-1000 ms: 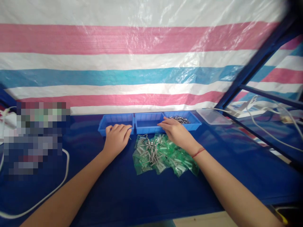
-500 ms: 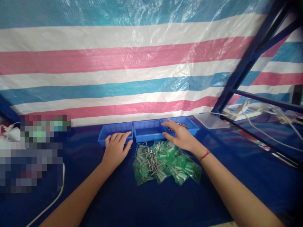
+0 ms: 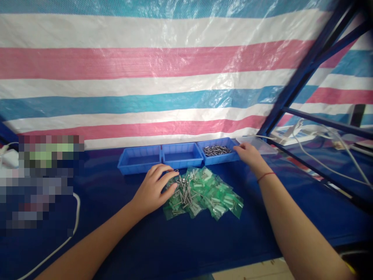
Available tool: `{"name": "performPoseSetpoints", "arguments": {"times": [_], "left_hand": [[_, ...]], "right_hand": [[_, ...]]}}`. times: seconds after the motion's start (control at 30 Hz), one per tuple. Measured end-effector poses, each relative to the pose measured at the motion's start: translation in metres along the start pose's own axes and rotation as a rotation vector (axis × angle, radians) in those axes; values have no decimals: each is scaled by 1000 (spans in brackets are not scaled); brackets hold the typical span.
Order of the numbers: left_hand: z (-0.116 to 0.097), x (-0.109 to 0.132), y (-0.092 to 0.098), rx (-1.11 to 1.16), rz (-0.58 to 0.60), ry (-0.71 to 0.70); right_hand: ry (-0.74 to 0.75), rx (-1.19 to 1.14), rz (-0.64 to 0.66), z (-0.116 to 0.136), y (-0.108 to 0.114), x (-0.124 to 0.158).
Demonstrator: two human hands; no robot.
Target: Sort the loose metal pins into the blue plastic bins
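Note:
My left hand [image 3: 155, 189] is at the left edge of a heap of clear and green plastic packets [image 3: 218, 194], its thumb and fingers apart. Close to its fingertips, loose metal screws [image 3: 185, 194] lie on top of the packets. My right hand [image 3: 251, 156] pinches the right end of the right-hand blue bin [image 3: 221, 158], which holds many small metal pieces [image 3: 216, 150]. The middle blue bin [image 3: 183, 161] and the left blue bin [image 3: 138, 168] stand in a row with it, and nothing shows inside them.
A clear plastic lid [image 3: 265, 147] lies behind my right hand. Blue metal framing [image 3: 294, 89] and cables are at the right. A white cable [image 3: 76, 217] curves over the blue table [image 3: 140, 249] at left, beside a blurred-out area. Striped sheeting [image 3: 145, 62] hangs behind.
My left hand has moved right from the left bin to the screws. My right hand has gone from over the right bin to its right end.

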State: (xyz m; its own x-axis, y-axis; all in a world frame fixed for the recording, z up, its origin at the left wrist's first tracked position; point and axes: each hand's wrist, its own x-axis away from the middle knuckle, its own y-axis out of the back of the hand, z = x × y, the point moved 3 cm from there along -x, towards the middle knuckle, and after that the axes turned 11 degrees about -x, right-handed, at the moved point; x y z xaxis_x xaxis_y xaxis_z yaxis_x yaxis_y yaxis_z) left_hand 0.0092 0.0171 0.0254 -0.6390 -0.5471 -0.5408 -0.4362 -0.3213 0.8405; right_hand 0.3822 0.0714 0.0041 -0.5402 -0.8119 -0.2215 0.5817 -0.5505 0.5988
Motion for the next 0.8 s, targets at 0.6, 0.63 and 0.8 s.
{"name": "performPoseSetpoints", "arguments": {"times": [0.6,0.63,0.8], "left_hand": [[4,12,-14,323,139,106],[4,13,-15,344,136,124],[4,16,-16,378,201,130]], "right_hand": [[352,-15,-263,139,70,100],[367,16,-240,150,65,107],[445,164,-98,182,37,131]]}}
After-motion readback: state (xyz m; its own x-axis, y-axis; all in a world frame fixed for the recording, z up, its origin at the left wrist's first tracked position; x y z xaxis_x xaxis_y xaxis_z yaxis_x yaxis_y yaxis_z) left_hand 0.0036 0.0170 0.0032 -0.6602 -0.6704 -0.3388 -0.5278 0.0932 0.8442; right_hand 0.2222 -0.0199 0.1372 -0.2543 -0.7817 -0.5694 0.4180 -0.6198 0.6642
